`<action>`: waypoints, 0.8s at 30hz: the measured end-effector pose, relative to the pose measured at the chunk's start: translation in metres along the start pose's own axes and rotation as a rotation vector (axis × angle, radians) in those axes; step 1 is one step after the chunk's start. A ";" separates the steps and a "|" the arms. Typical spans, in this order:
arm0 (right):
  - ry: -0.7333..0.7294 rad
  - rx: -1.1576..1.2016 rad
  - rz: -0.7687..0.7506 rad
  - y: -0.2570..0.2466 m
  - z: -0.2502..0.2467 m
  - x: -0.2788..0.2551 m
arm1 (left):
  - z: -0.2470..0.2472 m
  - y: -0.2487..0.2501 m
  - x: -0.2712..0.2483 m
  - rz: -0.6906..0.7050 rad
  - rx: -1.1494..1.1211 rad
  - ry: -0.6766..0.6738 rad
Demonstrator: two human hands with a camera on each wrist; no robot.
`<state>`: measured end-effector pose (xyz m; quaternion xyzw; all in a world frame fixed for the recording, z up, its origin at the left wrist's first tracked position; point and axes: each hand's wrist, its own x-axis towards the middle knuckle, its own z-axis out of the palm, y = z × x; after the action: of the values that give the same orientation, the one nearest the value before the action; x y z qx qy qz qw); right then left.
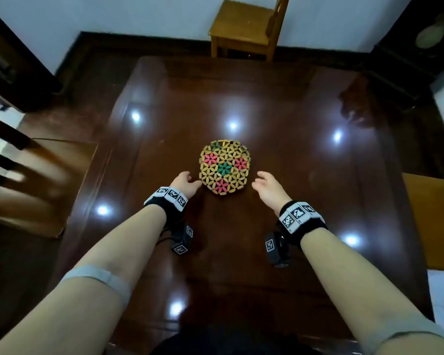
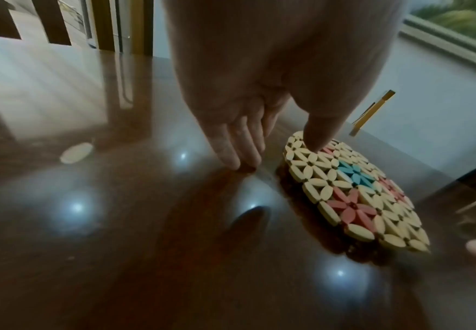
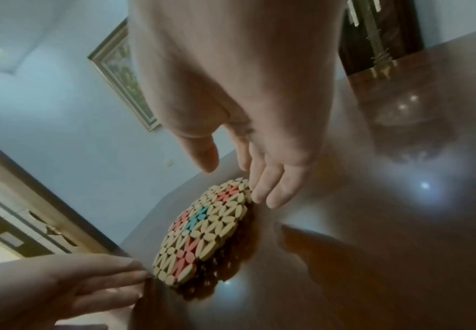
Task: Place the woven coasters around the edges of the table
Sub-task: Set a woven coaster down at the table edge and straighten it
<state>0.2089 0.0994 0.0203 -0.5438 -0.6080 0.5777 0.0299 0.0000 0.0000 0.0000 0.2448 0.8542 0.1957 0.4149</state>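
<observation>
A stack of round woven coasters (image 1: 224, 167), pale yellow with pink and green flower patterns, lies in the middle of the glossy dark wooden table (image 1: 305, 201). A second coaster peeks out from under the top one at the far side. My left hand (image 1: 194, 181) is at the stack's left edge. In the left wrist view its fingers (image 2: 239, 163) point straight down onto the table beside the coasters (image 2: 355, 192), and the thumb reaches over the rim. My right hand (image 1: 258, 180) hovers just right of the stack, fingers (image 3: 268, 194) straight and close to the coasters' (image 3: 203, 232) rim. Neither hand holds anything.
A light wooden chair (image 1: 244, 26) stands at the table's far side. A dark chair (image 1: 36, 180) is pulled up on the left and a wooden seat (image 1: 431, 216) on the right. A dark cabinet (image 1: 408, 60) fills the far right corner.
</observation>
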 end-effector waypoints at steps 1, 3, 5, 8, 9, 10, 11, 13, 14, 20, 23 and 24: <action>-0.008 0.020 -0.022 -0.003 -0.002 0.006 | 0.003 0.005 0.003 0.000 -0.008 -0.001; -0.038 0.006 -0.024 -0.009 -0.006 0.015 | 0.009 0.010 0.013 0.009 -0.038 -0.014; -0.088 0.000 0.000 -0.010 -0.008 0.023 | 0.017 0.017 0.018 0.032 -0.065 -0.048; -0.115 -0.079 0.017 -0.008 -0.009 0.031 | 0.030 0.029 0.021 0.079 -0.095 -0.110; -0.106 -0.102 0.016 -0.006 -0.010 0.032 | 0.034 0.034 0.022 0.093 -0.096 -0.122; -0.090 -0.110 0.020 -0.004 -0.012 0.033 | 0.037 0.037 0.024 0.098 -0.091 -0.129; -0.066 -0.102 0.023 -0.001 -0.014 0.035 | 0.040 0.040 0.026 0.111 -0.094 -0.128; 0.011 -0.075 0.024 0.002 -0.019 0.037 | 0.045 0.044 0.029 0.117 -0.103 -0.104; 0.057 -0.049 0.022 0.002 -0.021 0.037 | 0.047 0.045 0.029 0.108 -0.101 -0.079; 0.151 0.145 0.086 -0.002 -0.015 0.026 | 0.055 0.038 0.019 0.150 -0.007 0.151; 0.082 0.219 0.072 -0.005 -0.014 0.000 | 0.045 0.034 0.001 0.260 -0.047 0.197; 0.036 0.247 0.075 -0.003 -0.014 -0.011 | 0.041 0.032 -0.007 0.297 -0.083 0.203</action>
<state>0.2207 0.1015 0.0338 -0.5686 -0.5107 0.6392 0.0857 0.0454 0.0268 -0.0021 0.3299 0.8373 0.3135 0.3029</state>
